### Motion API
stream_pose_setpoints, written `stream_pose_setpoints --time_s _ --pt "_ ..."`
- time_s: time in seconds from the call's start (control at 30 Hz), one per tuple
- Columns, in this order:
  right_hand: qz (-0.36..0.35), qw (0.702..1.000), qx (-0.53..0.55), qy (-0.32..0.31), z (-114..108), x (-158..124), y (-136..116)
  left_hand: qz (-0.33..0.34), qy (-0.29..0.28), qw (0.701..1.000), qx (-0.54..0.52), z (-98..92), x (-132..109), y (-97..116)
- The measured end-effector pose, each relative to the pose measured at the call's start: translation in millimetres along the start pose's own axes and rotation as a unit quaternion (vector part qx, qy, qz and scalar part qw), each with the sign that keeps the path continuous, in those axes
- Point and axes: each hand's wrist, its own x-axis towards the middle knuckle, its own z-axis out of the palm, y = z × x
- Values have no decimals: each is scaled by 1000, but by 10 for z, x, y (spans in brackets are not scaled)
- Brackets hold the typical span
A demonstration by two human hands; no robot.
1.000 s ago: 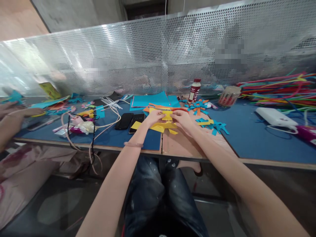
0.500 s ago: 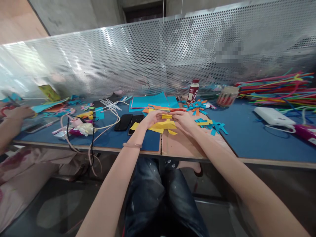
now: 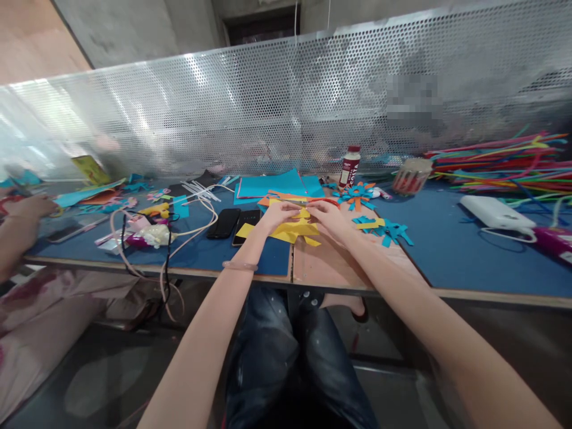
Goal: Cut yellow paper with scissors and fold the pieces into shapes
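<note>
My left hand (image 3: 280, 215) and my right hand (image 3: 329, 217) face each other over the table's middle. Both have their fingers closed on a small yellow paper piece (image 3: 304, 213), pinched from either side; the fingertips partly cover it. Just below them lie cut yellow paper sheets (image 3: 295, 231). Behind my right hand shows something red (image 3: 322, 200), mostly hidden, its kind unclear. Orange paper (image 3: 286, 195) and a stack of blue paper (image 3: 271, 183) lie beyond. Right of my right hand are a fringed yellow strip (image 3: 370, 223) and blue cut-paper pieces (image 3: 393, 231).
Two black phones (image 3: 224, 223) lie left of my left hand, near white cables (image 3: 210, 221). A bottle (image 3: 350, 167), a clear jar (image 3: 412, 177) and colourful pipe cleaners (image 3: 500, 161) stand or lie behind. A white power bank (image 3: 496, 212) is at right. Another person's hand (image 3: 31, 208) works at far left.
Between my fingers less of the yellow paper shows now, and the fingertips have drawn slightly closer over it. Both arms stay almost in place.
</note>
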Motion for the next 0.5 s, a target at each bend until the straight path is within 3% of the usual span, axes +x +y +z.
stream_pose_setpoints --time_s 0.5 --pt "0 997 -80 -22 -54 44 110 8 3 999 34 26 -25 28"
